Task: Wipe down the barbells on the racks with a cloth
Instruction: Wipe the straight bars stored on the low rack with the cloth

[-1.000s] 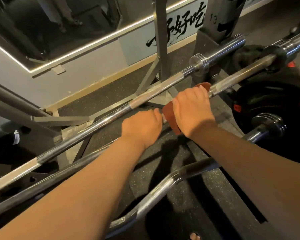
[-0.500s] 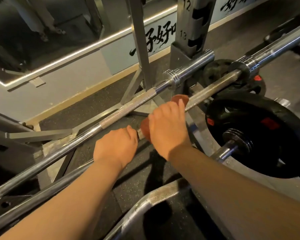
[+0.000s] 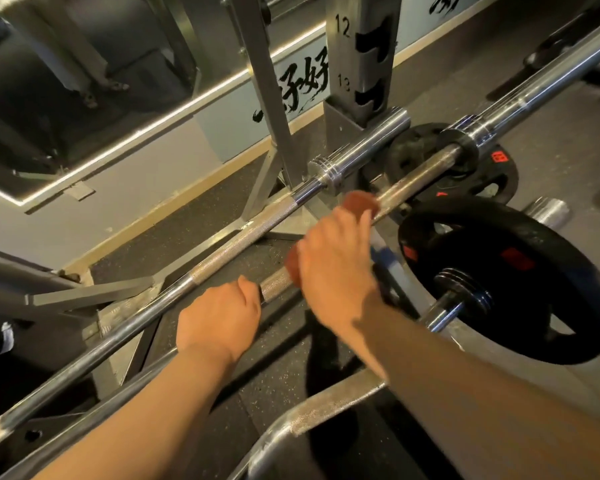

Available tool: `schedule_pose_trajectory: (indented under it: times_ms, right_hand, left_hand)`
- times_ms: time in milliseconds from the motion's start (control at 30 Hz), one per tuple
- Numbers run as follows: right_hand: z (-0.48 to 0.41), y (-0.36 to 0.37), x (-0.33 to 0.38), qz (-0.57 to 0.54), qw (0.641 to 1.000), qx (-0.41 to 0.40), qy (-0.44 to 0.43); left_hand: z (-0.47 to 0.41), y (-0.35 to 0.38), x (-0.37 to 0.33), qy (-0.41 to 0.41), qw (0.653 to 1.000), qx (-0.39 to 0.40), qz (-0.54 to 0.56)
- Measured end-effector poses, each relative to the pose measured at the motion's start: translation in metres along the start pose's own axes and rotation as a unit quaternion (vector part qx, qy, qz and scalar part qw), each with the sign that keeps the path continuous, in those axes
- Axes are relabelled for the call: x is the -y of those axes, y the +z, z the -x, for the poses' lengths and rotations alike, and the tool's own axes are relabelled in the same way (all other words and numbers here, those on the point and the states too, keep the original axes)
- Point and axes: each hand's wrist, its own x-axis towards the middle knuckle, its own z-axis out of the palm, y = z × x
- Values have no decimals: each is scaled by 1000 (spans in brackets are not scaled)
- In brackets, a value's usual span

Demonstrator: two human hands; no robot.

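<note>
The left hand (image 3: 222,317) was closed over the middle one of three bars, a long chrome steel barbell (image 3: 416,179) running from lower left to upper right, fingers curled over the top of the shaft. The right hand (image 3: 336,261) sat further along the same shaft, just beside the left, and gripped a reddish-brown cloth (image 3: 361,202) wrapped round the bar. Cloth showed past the fingertips and again at the heel of the hand. A short knurled stretch of the shaft lay bare between the two hands. The right hand and cloth were blurred, so finer finger detail could not be told.

A second chrome barbell (image 3: 236,244) lay parallel on the far side, its sleeve ending by the grey steel rack upright (image 3: 343,123) marked 12 and 13. On the near side lay a bent chrome curl bar (image 3: 326,405) carrying a large black weight plate (image 3: 534,323) with red markings. Smaller black plates (image 3: 413,150) stood behind the wiped bar, near its collar. Beneath was a black speckled rubber floor (image 3: 222,209). A mirror (image 3: 84,81) hung on the grey wall at upper left.
</note>
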Motion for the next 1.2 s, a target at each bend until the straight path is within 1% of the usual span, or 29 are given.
schedule_pose_trajectory:
  times_ms: [67, 100, 167, 200, 233, 267, 333, 367, 400, 467, 567, 633, 700, 733, 767, 833, 900, 933, 967, 1033, 1067, 1133, 1167, 1200]
  right_hand:
    - [17, 9, 10, -79, 994, -26, -66]
    - [16, 9, 2, -99, 990, -27, -101]
    - [2, 4, -29, -94, 985, -14, -146]
    - [-6, 2, -45, -79, 986, -6, -146]
    - [-15, 1, -58, -60, 991, -8, -122]
    - [-21, -1, -67, -60, 995, -19, -76]
    - [-25, -6, -64, -86, 995, -41, 18]
    - [-22, -6, -53, -89, 994, -38, 44]
    - [-17, -5, -39, -81, 995, -32, 49]
    - [-2, 1, -4, -64, 998, -17, 19]
    - [27, 17, 34, -90, 994, -37, -44]
    - [24, 16, 29, -80, 992, -29, -96]
    - [9, 13, 4, -1, 988, -17, -156]
    - [0, 10, -12, 32, 987, -22, -154]
    - [-9, 9, -26, 47, 989, -45, -129]
    - [-17, 4, -42, 19, 997, -66, -37]
    - [-17, 6, -28, -21, 997, -62, 37]
    - [-13, 6, -15, -12, 997, -58, 54]
    - [-8, 9, 0, 5, 998, -47, 43]
    - [6, 17, 21, 31, 999, -21, -25]
    - [12, 18, 21, 21, 998, -16, -63]
    - [10, 13, 3, -14, 990, -30, -140]
    - [5, 11, -12, -19, 985, -42, -165]
    - [0, 9, -26, -13, 984, -46, -172]
  left_hand:
    - [1, 0, -1, -6, 1000, 3, -14]
    - [2, -1, -2, -11, 1000, 3, -17]
    - [2, -3, -3, -17, 1000, 1, -13]
    - [2, -4, -5, -20, 1000, 0, -7]
    - [2, -5, -5, -23, 1000, -1, 0]
    - [3, -5, -5, -23, 1000, -5, 9]
    - [4, -4, -4, -21, 1000, -10, 13]
    - [4, -5, -4, -20, 1000, -8, 10]
    - [3, -5, -6, -16, 1000, -8, 9]
    - [2, -4, -5, -15, 1000, -11, -1]
    - [2, 2, -3, -9, 999, -41, 1]
    - [3, 3, 0, 0, 999, -50, -3]
    - [5, 1, 0, -1, 999, -45, 9]
    - [6, 0, -1, 7, 999, -45, 13]
    - [8, 0, -1, 12, 999, -47, 23]
    - [12, -1, -1, 32, 998, -55, 31]
    - [12, 3, 0, 56, 996, -70, 19]
    - [12, 5, 2, 67, 995, -77, 15]
    - [13, 6, 2, 76, 994, -82, 13]
    - [15, 7, 3, 98, 991, -91, 2]
    - [16, 8, 4, 112, 989, -93, -1]
    - [19, 7, 5, 128, 987, -94, 1]
    - [20, 6, 6, 129, 987, -91, 3]
    - [20, 7, 7, 129, 988, -87, 3]
